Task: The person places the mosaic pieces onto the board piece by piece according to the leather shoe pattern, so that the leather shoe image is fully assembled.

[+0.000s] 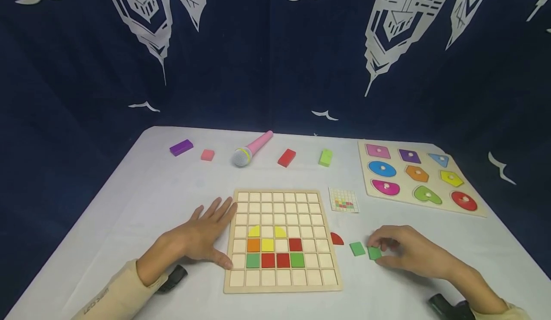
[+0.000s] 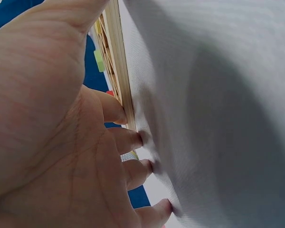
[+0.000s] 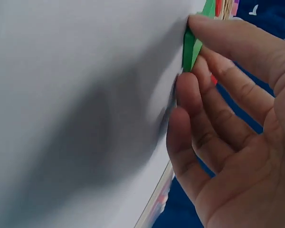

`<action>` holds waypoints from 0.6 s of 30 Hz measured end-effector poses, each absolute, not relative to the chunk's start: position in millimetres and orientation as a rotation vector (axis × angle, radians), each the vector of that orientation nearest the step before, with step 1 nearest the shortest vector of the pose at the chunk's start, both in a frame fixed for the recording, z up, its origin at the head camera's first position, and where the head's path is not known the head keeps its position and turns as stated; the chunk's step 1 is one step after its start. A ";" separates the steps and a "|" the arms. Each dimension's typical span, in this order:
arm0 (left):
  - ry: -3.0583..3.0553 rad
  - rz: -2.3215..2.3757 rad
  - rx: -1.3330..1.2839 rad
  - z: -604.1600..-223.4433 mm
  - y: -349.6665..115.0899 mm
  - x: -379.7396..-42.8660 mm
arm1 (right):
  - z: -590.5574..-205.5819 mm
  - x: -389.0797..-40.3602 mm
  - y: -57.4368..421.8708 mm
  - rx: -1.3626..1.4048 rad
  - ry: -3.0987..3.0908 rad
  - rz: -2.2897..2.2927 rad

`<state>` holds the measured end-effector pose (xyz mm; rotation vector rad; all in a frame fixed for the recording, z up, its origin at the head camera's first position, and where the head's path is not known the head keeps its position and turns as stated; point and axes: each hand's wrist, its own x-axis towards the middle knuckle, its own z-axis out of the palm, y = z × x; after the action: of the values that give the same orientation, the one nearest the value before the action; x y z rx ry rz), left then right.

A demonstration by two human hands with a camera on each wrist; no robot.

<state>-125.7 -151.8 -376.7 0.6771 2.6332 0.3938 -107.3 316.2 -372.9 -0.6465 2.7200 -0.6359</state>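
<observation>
My left hand [image 1: 200, 238] lies with fingers spread along the left edge of a wooden grid board [image 1: 281, 289], its thumb and a fingertip at the rim. Red, yellow, orange and green pieces sit in some of the board's cells. To the right of the board, my right hand [image 1: 406, 250] pinches a green square tile [image 1: 374, 253] at the table surface. The right wrist view shows this green tile [image 3: 189, 50] between thumb and fingers. A second green tile [image 1: 357, 248] lies just left of it, and a red quarter-round piece [image 1: 337, 238] is beside the board.
A small pattern card [image 1: 344, 200] lies right of the board. Behind it is a knobbed shape puzzle [image 1: 398, 179]. Along the back are a purple block [image 1: 181, 147], a pink block [image 1: 207, 155], a pink toy microphone [image 1: 254, 148], a red block [image 1: 286, 158] and a lime block [image 1: 325, 157].
</observation>
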 end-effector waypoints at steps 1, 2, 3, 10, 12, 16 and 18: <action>2.634 0.390 0.675 -376.4 -151.7 -125.9 | -371.8 -107.6 314.4 -0.666 2.734 -0.635; 2.635 0.389 0.674 -376.4 -151.7 -126.1 | -370.3 -107.9 312.0 -0.683 2.747 -0.638; 2.634 0.391 0.677 -376.0 -151.8 -126.1 | -368.6 -108.1 308.9 -0.704 2.756 -0.645; 2.634 0.412 0.677 -375.1 -152.2 -124.6 | -358.8 -106.6 266.0 -0.925 2.658 -0.766; 2.635 0.411 0.669 -375.8 -152.7 -124.9 | -358.7 -106.3 250.7 -0.990 2.608 -0.796; 2.636 0.409 0.658 -377.3 -153.3 -125.0 | -360.9 -106.2 224.3 -1.074 2.528 -0.835; 2.637 0.405 0.654 -377.8 -153.3 -125.1 | -362.1 -106.5 214.5 -1.086 2.513 -0.829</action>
<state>-125.1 -153.3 -377.8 0.6536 2.6367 0.4052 -106.5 214.5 -362.1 -1.0861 2.5129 -0.8292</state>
